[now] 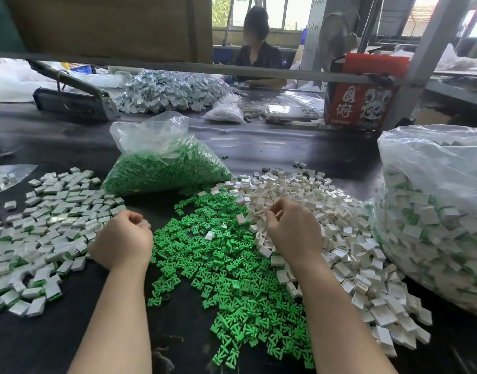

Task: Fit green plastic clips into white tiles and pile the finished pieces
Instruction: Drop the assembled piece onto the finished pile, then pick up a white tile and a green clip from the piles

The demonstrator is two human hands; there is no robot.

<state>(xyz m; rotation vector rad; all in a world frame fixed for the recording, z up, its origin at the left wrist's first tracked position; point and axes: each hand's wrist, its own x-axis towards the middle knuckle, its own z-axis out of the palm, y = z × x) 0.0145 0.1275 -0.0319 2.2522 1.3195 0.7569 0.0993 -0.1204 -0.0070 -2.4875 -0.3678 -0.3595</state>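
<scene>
The right hand point(292, 228) rests on the pile of white tiles point(340, 238), fingers curled; whether they pinch a tile cannot be told. The left hand point(122, 238) is loosely curled, apparently holding nothing, beside the finished pieces point(42, 225). The green clips point(226, 265) lie between both hands, just beside each, so either reaches inward.

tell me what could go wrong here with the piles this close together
The loose green clips and empty white tiles already overlap; stray tiles lie among the clips, so picking could slow. The finished pile spreads beside the left hand, so a sweep might scatter it. The right hand digging in the tiles may push some toward the table edge.
</scene>
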